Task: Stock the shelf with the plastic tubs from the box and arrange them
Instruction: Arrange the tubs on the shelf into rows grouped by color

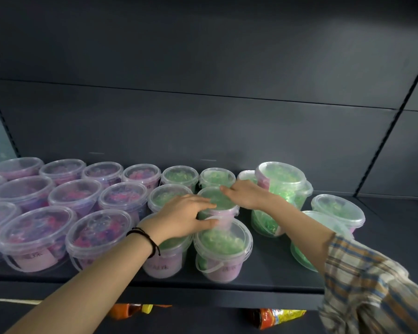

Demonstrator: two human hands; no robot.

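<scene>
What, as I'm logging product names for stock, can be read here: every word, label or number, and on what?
"珠": last character on the label of the front-left pink tub; the rest is blurred.
"珠": likewise on the tub under the left wrist.
Label of the front green tub: blurred.
Label of the held green tub, in the left hand: unreadable.
Print on the packets below the shelf: blurred.
No numbers.

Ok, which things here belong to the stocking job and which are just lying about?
Job: green tub gripped by left hand, right hand resting on its lid; other green tubs; pink tubs; shelf.
Lying about, below the shelf: orange bottle; snack packet; pale stick.
</scene>
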